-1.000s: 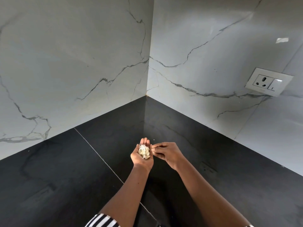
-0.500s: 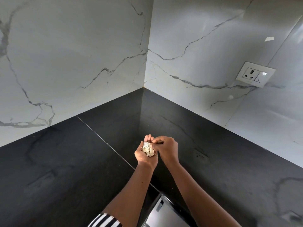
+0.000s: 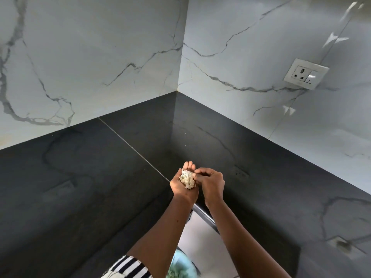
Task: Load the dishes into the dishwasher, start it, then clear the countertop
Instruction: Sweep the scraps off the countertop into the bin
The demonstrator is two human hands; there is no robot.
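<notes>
- The left hand (image 3: pixel 176 185), palm up and fingers straight, carries a small white clump of food scraps (image 3: pixel 187 179) above the shiny black stone surface (image 3: pixel 100 177).
- The right hand (image 3: pixel 211 182) pinches that clump.
- No dishes show; clearing looks nearly done.

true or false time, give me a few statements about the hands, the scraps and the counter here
1. The left hand carries a pale clump of scraps in its upturned palm. True.
2. The right hand lies flat on the countertop. False: it is raised beside the left hand, its fingers curled at the clump.
3. A wall socket sits on the right-hand wall. True.
4. The countertop is white. False: it is black; the marble walls are white with grey veins.
5. A plate stands in the corner. False: no plate shows there.
</notes>
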